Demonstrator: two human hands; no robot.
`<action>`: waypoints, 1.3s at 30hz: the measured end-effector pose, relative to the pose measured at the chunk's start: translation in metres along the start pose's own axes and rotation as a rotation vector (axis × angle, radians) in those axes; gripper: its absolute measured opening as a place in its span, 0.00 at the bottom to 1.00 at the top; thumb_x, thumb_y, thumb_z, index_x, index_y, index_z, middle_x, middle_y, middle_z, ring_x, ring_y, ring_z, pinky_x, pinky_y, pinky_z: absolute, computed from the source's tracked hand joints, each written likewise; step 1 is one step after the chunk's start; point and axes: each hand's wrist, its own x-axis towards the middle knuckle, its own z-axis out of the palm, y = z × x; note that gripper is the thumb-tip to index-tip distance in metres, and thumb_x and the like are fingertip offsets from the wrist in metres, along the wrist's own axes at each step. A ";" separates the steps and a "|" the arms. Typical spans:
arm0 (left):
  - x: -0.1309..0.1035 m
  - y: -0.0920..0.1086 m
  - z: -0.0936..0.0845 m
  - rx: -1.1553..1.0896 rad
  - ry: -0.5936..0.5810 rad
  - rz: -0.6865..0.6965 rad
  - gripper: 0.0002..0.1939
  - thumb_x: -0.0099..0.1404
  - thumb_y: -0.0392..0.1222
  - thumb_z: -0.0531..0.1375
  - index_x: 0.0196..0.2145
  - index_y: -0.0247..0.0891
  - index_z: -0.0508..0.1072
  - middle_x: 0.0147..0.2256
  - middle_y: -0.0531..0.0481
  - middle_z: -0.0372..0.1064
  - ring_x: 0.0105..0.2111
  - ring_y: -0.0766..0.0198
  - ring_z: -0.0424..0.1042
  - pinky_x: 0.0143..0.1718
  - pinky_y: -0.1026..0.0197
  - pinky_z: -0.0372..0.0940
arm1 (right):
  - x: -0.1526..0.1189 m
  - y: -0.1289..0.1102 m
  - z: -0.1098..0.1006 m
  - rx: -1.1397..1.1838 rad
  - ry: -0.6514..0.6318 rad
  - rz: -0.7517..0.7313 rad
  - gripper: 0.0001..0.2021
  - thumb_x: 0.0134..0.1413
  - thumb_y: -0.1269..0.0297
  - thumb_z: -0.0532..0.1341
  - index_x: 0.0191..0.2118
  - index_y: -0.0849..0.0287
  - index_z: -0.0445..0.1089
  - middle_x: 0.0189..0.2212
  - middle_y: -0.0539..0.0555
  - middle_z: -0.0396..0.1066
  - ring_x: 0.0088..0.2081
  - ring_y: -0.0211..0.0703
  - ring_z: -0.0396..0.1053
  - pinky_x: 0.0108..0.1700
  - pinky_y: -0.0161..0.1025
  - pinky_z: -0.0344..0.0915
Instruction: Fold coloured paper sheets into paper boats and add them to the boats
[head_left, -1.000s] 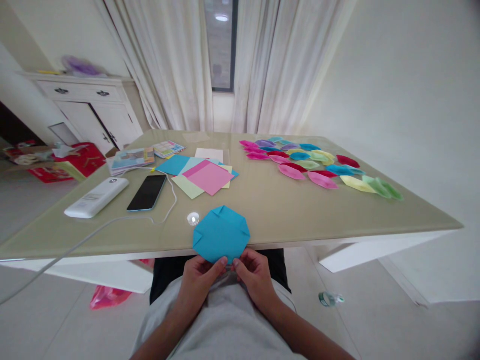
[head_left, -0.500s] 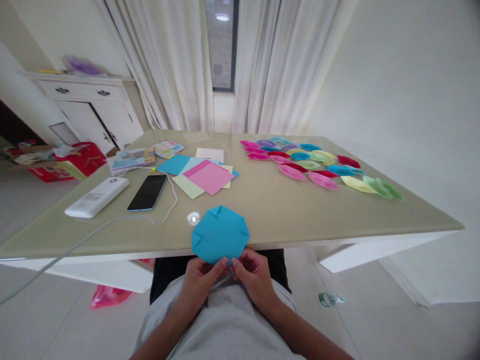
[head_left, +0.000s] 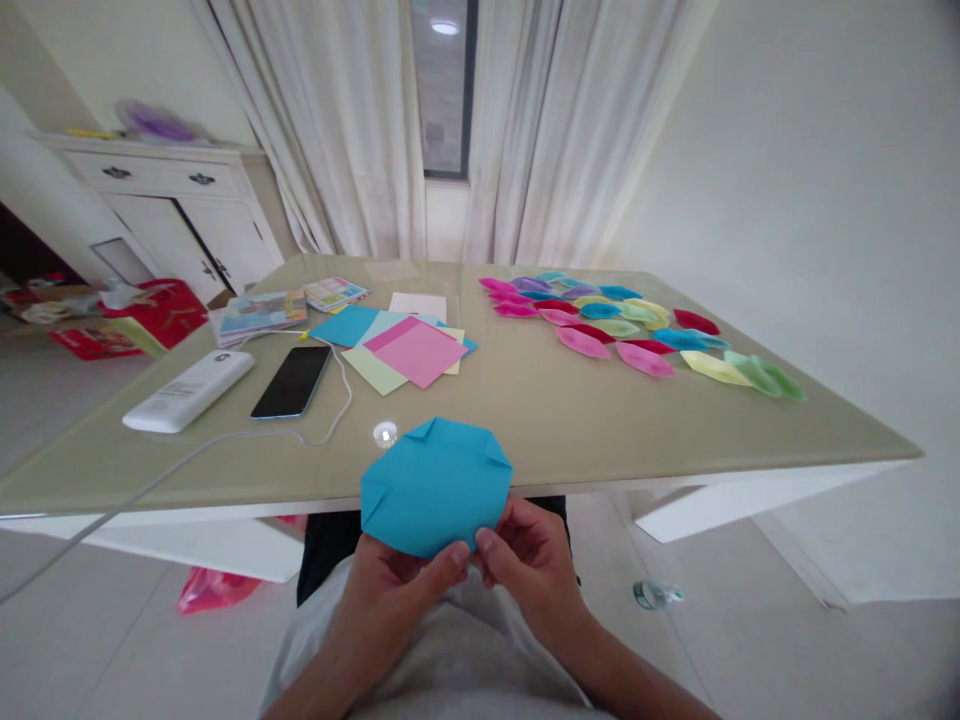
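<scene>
head view: the left hand (head_left: pixel 390 590) and the right hand (head_left: pixel 529 560) meet just off the near edge of the table (head_left: pixel 525 420), above the lap, and both pinch the near edge of a blue paper (head_left: pixel 433 485) between thumb and fingers, each closed on it, the rest of the fingers curled under. the paper stands tilted up toward the camera, partly over the table edge; its corners are folded in so it reads as a rough octagon, with small flaps showing at the far left, far right and left corners. judging by that, the early corner folds look done and the shaping that would make it like the finished pieces is left. those finished pieces, a spread of small folded boats (head_left: pixel 622 325) in pink, red, blue, yellow, green and purple, lie on the far right of the table, well apart from the hands. at the middle, far from the hands, lies a loose stack of flat sheets (head_left: pixel 409 350) with a pink one on top. left of them a phone (head_left: pixel 292 382) lies face up, and further left a white box (head_left: pixel 189 390), with a cable (head_left: pixel 225 445) running toward the near left edge. booklets (head_left: pixel 262 312) sit at the far left. a small bright spot on the glass near the paper is too small to identify.
</scene>
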 end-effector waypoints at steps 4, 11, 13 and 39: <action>-0.006 0.012 0.004 0.039 -0.004 0.013 0.15 0.59 0.52 0.76 0.35 0.37 0.86 0.29 0.44 0.86 0.26 0.57 0.84 0.28 0.63 0.79 | -0.005 -0.010 0.004 0.037 -0.013 -0.038 0.18 0.63 0.51 0.72 0.30 0.59 0.73 0.24 0.49 0.73 0.23 0.33 0.65 0.24 0.29 0.63; -0.007 0.019 0.007 0.149 0.059 -0.025 0.19 0.55 0.58 0.76 0.24 0.38 0.84 0.20 0.45 0.80 0.21 0.55 0.80 0.23 0.62 0.76 | -0.005 -0.011 0.006 -0.006 0.022 -0.022 0.21 0.60 0.46 0.72 0.29 0.58 0.73 0.23 0.51 0.73 0.21 0.35 0.65 0.23 0.32 0.63; -0.006 0.019 0.007 0.164 0.083 -0.048 0.20 0.53 0.60 0.76 0.23 0.38 0.84 0.19 0.45 0.79 0.20 0.54 0.79 0.22 0.61 0.75 | -0.006 -0.011 0.005 -0.024 0.045 -0.007 0.23 0.61 0.41 0.70 0.29 0.57 0.73 0.23 0.52 0.74 0.21 0.37 0.65 0.24 0.34 0.64; 0.021 -0.030 -0.017 -0.052 -0.045 -0.171 0.22 0.56 0.60 0.77 0.30 0.36 0.83 0.26 0.46 0.82 0.27 0.60 0.78 0.34 0.61 0.74 | 0.004 0.034 -0.007 -0.283 0.129 -0.053 0.21 0.61 0.49 0.69 0.24 0.55 0.64 0.19 0.46 0.63 0.23 0.36 0.59 0.26 0.34 0.58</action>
